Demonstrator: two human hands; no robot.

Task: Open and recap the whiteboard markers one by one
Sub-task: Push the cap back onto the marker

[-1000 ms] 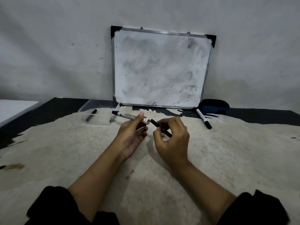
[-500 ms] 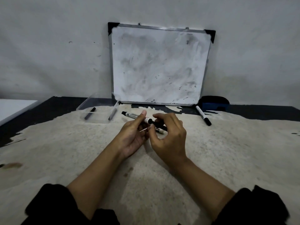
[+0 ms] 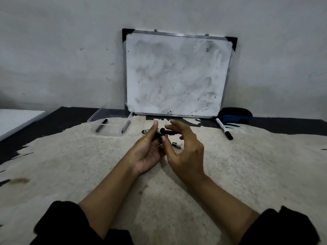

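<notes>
My left hand [image 3: 147,151] holds a whiteboard marker [image 3: 160,131] between thumb and fingers, above the worn table. The marker's black cap [image 3: 169,132] sits on its right end. My right hand [image 3: 185,149] is just right of the cap with its fingers spread, index above and thumb below the cap, gripping nothing. A short black-and-white marker end [image 3: 177,145] shows below, between the two hands; whether it is held or lying on the table I cannot tell.
Another capped marker [image 3: 224,129] lies to the right near a blue eraser [image 3: 236,115]. A clear tray [image 3: 113,132] at the back left holds two markers [image 3: 101,125]. A smudged whiteboard [image 3: 177,73] leans on the wall. A white surface [image 3: 16,119] is at far left.
My right hand brought the black cap onto the marker in my left hand, then spread its fingers and let go. The view tilted slightly.
</notes>
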